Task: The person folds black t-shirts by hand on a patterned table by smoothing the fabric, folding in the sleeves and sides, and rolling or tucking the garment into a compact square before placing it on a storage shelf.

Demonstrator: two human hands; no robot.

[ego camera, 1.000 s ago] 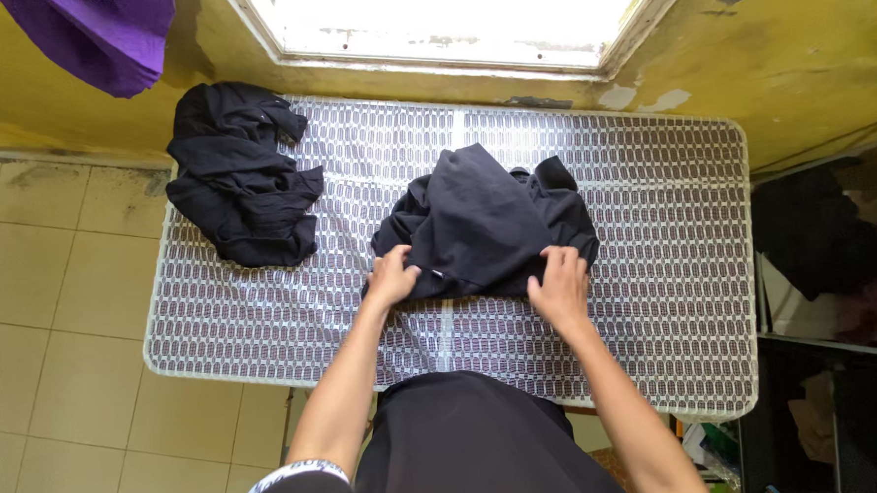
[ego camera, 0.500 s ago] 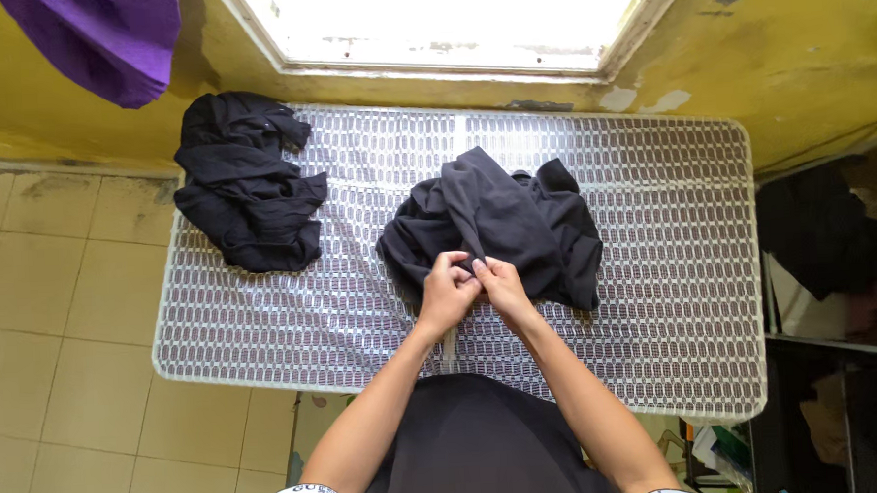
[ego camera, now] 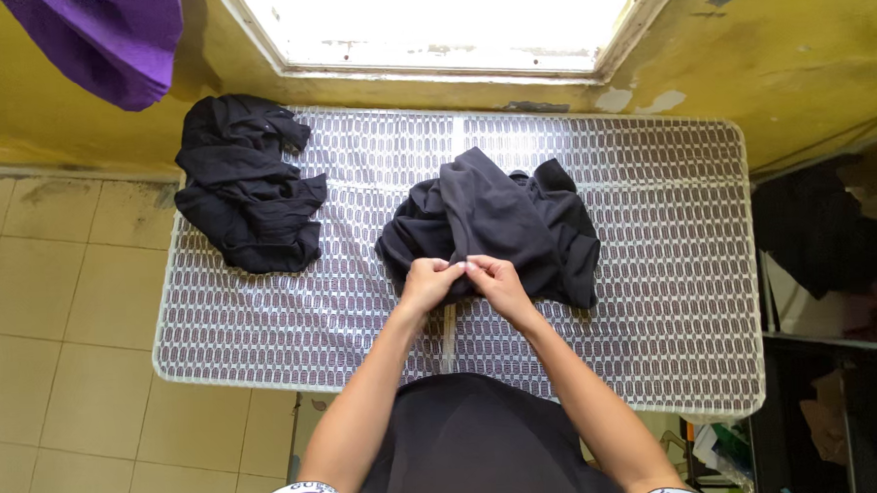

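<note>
Pinching the near edge of the dark grey garment (ego camera: 492,224) with both hands, I have my left hand (ego camera: 428,281) and right hand (ego camera: 496,281) side by side, thumbs and forefingers almost touching each other at the middle of that edge. The fingers of each hand are pressed together on the cloth, not spread. The garment lies bunched on the patterned surface (ego camera: 658,296), directly ahead of my fingers and stretching away from me toward the window (ego camera: 449,24); its bulk runs roughly left to right, with a little more of it on my right side. Both hands are equally near, each on its own side of the pinch. A second heap, a black garment (ego camera: 244,186), sits crumpled at the far left corner of the surface, well apart from my hands. A purple cloth (ego camera: 104,44) hangs above the left corner. No containers sit on the surface
</note>
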